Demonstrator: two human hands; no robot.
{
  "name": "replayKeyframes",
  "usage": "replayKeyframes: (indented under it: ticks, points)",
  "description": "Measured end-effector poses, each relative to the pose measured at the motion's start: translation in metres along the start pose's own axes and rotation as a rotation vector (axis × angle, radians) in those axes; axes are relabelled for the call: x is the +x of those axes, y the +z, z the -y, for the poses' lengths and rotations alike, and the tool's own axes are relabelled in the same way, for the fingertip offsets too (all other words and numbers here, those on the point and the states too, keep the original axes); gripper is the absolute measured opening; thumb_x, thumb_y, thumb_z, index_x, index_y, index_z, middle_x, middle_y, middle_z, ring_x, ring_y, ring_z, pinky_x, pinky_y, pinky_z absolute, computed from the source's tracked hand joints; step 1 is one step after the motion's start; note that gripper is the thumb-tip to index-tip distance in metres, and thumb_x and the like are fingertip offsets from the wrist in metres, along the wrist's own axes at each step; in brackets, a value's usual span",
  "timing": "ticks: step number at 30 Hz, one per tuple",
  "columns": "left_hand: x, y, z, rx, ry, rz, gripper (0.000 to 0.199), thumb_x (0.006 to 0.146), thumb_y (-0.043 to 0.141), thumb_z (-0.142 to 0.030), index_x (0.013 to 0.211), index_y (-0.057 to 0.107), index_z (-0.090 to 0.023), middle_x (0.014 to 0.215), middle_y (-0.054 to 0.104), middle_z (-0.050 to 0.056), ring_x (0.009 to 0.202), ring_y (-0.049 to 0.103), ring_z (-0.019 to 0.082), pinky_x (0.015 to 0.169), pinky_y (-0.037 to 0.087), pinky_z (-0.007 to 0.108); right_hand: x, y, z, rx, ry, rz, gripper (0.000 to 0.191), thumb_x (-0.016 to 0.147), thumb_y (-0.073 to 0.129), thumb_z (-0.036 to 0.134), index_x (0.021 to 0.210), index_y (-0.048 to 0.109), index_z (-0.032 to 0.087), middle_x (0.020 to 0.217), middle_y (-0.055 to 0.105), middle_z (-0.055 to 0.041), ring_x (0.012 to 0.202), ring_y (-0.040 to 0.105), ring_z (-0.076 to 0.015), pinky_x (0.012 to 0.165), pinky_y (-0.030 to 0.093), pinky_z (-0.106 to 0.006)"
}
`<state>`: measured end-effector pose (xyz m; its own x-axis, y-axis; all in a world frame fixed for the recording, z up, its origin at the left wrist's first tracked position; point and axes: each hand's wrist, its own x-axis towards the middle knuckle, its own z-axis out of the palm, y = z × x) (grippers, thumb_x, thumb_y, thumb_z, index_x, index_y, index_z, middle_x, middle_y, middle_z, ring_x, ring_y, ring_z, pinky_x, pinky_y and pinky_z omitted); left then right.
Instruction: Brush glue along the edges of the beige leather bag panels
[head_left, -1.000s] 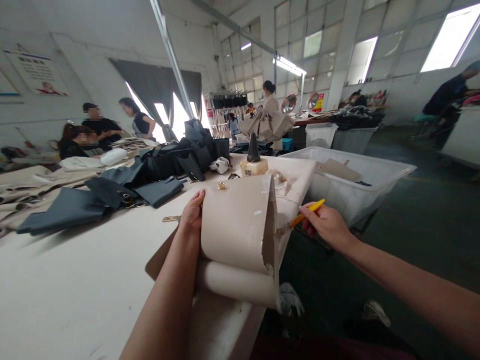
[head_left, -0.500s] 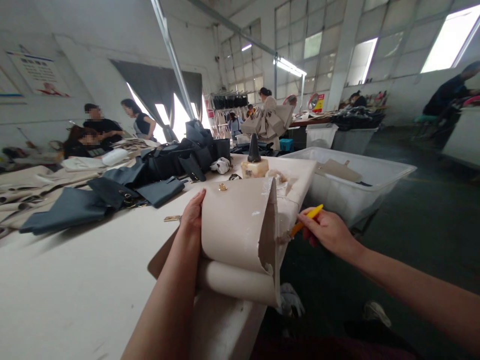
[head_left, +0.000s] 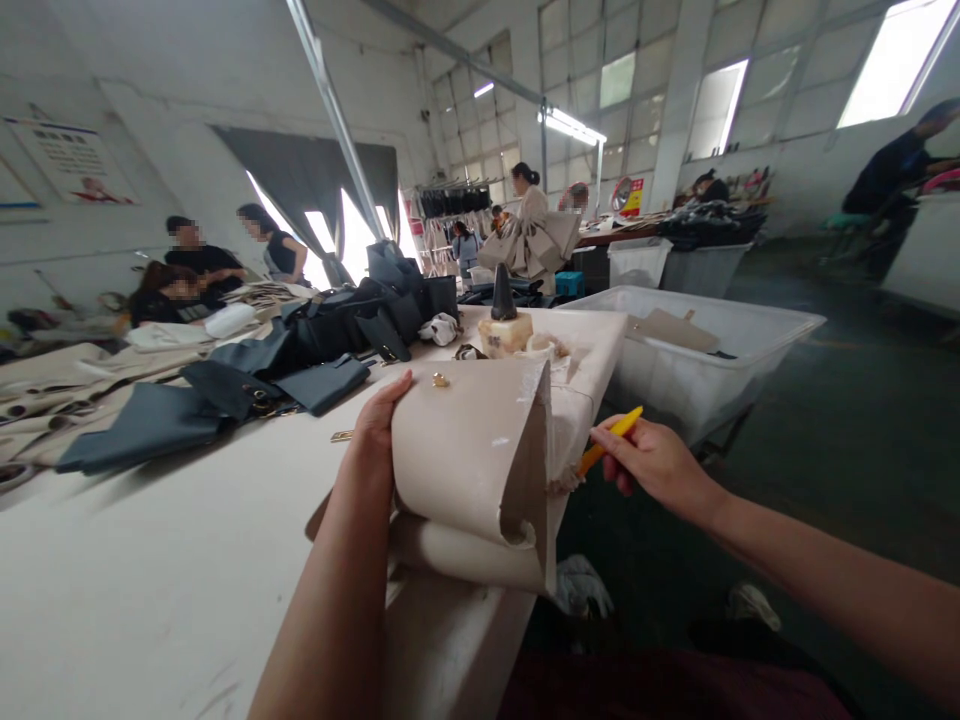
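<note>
A beige leather bag body [head_left: 461, 450] with a small gold clasp [head_left: 440, 380] rests at the table's edge, its open side facing right. My left hand [head_left: 380, 425] grips its left side, the fingers going behind the panel. In my right hand [head_left: 649, 462] is a brush with a yellow handle [head_left: 611, 440], pinched between thumb and fingers. The brush's clogged bristles [head_left: 566, 482] are at the bag's right edge; whether they touch it I cannot tell. Behind the bag stands a pale glue pot [head_left: 506, 335] with a black cone top.
Dark blue bag pieces [head_left: 322, 345] are heaped on the white table [head_left: 150, 590] at the back left, beside beige pieces [head_left: 90, 370]. Right of the table stands a white plastic bin [head_left: 720, 345] with a beige piece inside. Several people work farther back.
The bag has shifted slightly left and its lower flap looks more curled at the open side. My right hand and the brush have moved only a little. The view has shifted slightly.
</note>
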<state>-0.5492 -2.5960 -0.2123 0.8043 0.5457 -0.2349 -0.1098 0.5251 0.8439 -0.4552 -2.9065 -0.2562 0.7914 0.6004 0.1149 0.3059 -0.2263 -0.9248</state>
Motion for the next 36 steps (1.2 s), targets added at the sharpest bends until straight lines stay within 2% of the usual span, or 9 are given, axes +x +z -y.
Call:
replayKeyframes:
  ticks: [3, 6, 10, 14, 18, 23, 26, 30, 36]
  points:
    - [0.002, -0.001, 0.000, 0.054, 0.163, 0.055, 0.018, 0.070, 0.064, -0.017, 0.086, 0.063, -0.010, 0.072, 0.068, 0.009, 0.056, 0.063, 0.019, 0.062, 0.055, 0.033, -0.012, -0.006, 0.001, 0.015, -0.007, 0.036, 0.049, 0.077, 0.048, 0.062, 0.082, 0.051, 0.013, 0.053, 0.055, -0.0008, 0.038, 0.048, -0.0088, 0.037, 0.038, -0.017]
    - [0.006, 0.008, -0.006, 0.101, 0.272, 0.143, 0.014, 0.071, 0.062, -0.017, 0.084, 0.063, -0.010, 0.071, 0.068, 0.008, 0.057, 0.063, 0.019, 0.065, 0.055, 0.035, -0.016, -0.022, -0.002, 0.065, -0.032, -0.084, 0.052, 0.074, 0.053, 0.064, 0.083, 0.052, 0.013, 0.054, 0.055, -0.0011, 0.039, 0.048, -0.0085, 0.037, 0.039, -0.017]
    - [0.012, 0.036, -0.033, 0.116, 0.396, 0.281, 0.007, 0.072, 0.060, -0.015, 0.076, 0.063, -0.011, 0.065, 0.067, 0.007, 0.060, 0.064, 0.019, 0.065, 0.055, 0.032, -0.007, -0.050, -0.010, 0.246, -0.056, -0.274, 0.055, 0.068, 0.061, 0.064, 0.087, 0.052, 0.013, 0.055, 0.055, -0.0005, 0.040, 0.046, -0.0079, 0.036, 0.039, -0.017]
    - [0.013, 0.053, -0.060, 0.093, 0.484, 0.378, 0.012, 0.068, 0.065, -0.017, 0.079, 0.064, -0.011, 0.068, 0.068, 0.006, 0.057, 0.063, 0.017, 0.060, 0.056, 0.030, -0.002, -0.065, -0.014, 0.326, -0.085, -0.343, 0.054, 0.068, 0.063, 0.062, 0.088, 0.053, 0.013, 0.056, 0.054, -0.0002, 0.041, 0.046, -0.0077, 0.037, 0.040, -0.016]
    - [0.006, 0.038, -0.055, 0.067, 0.468, 0.385, 0.031, 0.055, 0.078, -0.022, 0.081, 0.065, -0.012, 0.073, 0.070, 0.006, 0.061, 0.065, 0.020, 0.057, 0.056, 0.031, -0.002, -0.067, -0.015, 0.318, -0.112, -0.356, 0.051, 0.071, 0.061, 0.061, 0.088, 0.052, 0.013, 0.056, 0.055, -0.0002, 0.042, 0.047, -0.0075, 0.037, 0.039, -0.016]
    - [-0.007, 0.005, -0.026, 0.034, 0.401, 0.251, 0.039, 0.044, 0.084, -0.022, 0.075, 0.063, -0.014, 0.071, 0.069, 0.003, 0.057, 0.063, 0.016, 0.054, 0.055, 0.025, 0.008, -0.064, -0.016, 0.300, -0.141, -0.338, 0.049, 0.074, 0.058, 0.059, 0.086, 0.053, 0.013, 0.057, 0.055, -0.0004, 0.041, 0.046, -0.0073, 0.039, 0.040, -0.016]
    - [-0.013, -0.004, -0.017, 0.026, 0.396, 0.245, 0.033, 0.048, 0.083, -0.021, 0.072, 0.060, -0.014, 0.065, 0.067, 0.001, 0.052, 0.061, 0.013, 0.050, 0.052, 0.021, 0.017, -0.061, -0.016, 0.285, -0.163, -0.325, 0.048, 0.076, 0.057, 0.059, 0.087, 0.053, 0.013, 0.057, 0.055, -0.0005, 0.041, 0.047, -0.0073, 0.039, 0.039, -0.016]
    - [-0.016, -0.013, -0.008, 0.046, 0.384, 0.278, 0.027, 0.056, 0.078, -0.021, 0.073, 0.058, -0.015, 0.065, 0.066, 0.000, 0.052, 0.060, 0.013, 0.050, 0.052, 0.022, 0.029, -0.052, -0.015, 0.247, -0.180, -0.282, 0.050, 0.076, 0.056, 0.060, 0.090, 0.053, 0.013, 0.058, 0.056, -0.0010, 0.042, 0.048, -0.0081, 0.039, 0.040, -0.017]
    - [-0.017, -0.028, 0.012, -0.012, 0.368, 0.254, 0.032, 0.057, 0.079, -0.024, 0.082, 0.059, -0.019, 0.071, 0.067, -0.002, 0.054, 0.061, 0.013, 0.053, 0.054, 0.024, 0.032, -0.031, -0.012, 0.178, -0.101, -0.132, 0.048, 0.078, 0.051, 0.059, 0.085, 0.053, 0.012, 0.055, 0.055, -0.0014, 0.039, 0.046, -0.0078, 0.037, 0.039, -0.017]
